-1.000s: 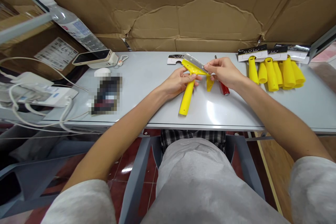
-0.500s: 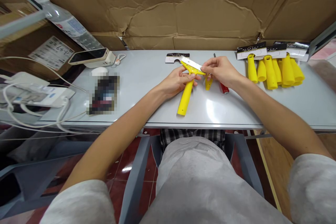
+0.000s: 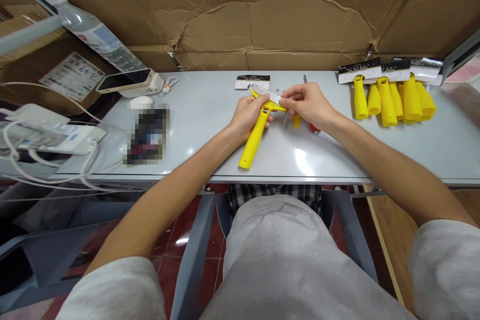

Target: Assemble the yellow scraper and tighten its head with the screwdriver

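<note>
My left hand (image 3: 250, 112) is closed around the neck of a yellow-handled scraper (image 3: 253, 142), its thumb pressed near the head. The handle slants down towards the table's front edge. A thin pale metal blade (image 3: 268, 96) lies along the scraper's head. At the right end of that head, the fingers of my right hand (image 3: 305, 104) pinch the blade. Below these fingers sits a small yellow plastic piece (image 3: 297, 121), partly hidden. A red-handled screwdriver (image 3: 314, 129) lies under my right hand, its shaft tip showing beyond.
Behind the scraper lie a black-and-white card (image 3: 252, 82) and tiny screws (image 3: 278, 90). Several yellow handles (image 3: 386, 102) with header cards stand at right. To the left are a blurred phone (image 3: 148, 135), another phone (image 3: 125, 80), a power strip (image 3: 78, 138) and cables. Cardboard (image 3: 273, 25) backs the table.
The scraper has tilted, its handle end swinging left and slightly towards me. My left thumb now lies over the head, and my right hand has shifted slightly left.
</note>
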Motion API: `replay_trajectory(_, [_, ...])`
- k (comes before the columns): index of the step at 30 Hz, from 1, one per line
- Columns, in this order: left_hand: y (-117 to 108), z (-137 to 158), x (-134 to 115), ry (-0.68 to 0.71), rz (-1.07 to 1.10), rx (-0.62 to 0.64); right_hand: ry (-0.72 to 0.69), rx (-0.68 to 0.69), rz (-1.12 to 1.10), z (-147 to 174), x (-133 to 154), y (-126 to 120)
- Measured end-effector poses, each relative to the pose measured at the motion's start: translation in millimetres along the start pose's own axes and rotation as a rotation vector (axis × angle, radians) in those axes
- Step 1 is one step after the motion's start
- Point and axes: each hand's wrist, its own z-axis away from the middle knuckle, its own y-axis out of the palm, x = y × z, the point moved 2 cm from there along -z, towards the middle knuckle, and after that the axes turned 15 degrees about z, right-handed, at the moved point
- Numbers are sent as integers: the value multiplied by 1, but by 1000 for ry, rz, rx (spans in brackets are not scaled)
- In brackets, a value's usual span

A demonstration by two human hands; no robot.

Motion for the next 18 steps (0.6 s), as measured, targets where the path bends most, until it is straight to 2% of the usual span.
replay_trajectory(8, [1, 2, -1, 43, -9, -22, 75, 52, -155, -5, -4, -1])
replay_trajectory(18, [2, 2, -1, 55, -26, -31, 82, 108, -157, -2, -2, 0])
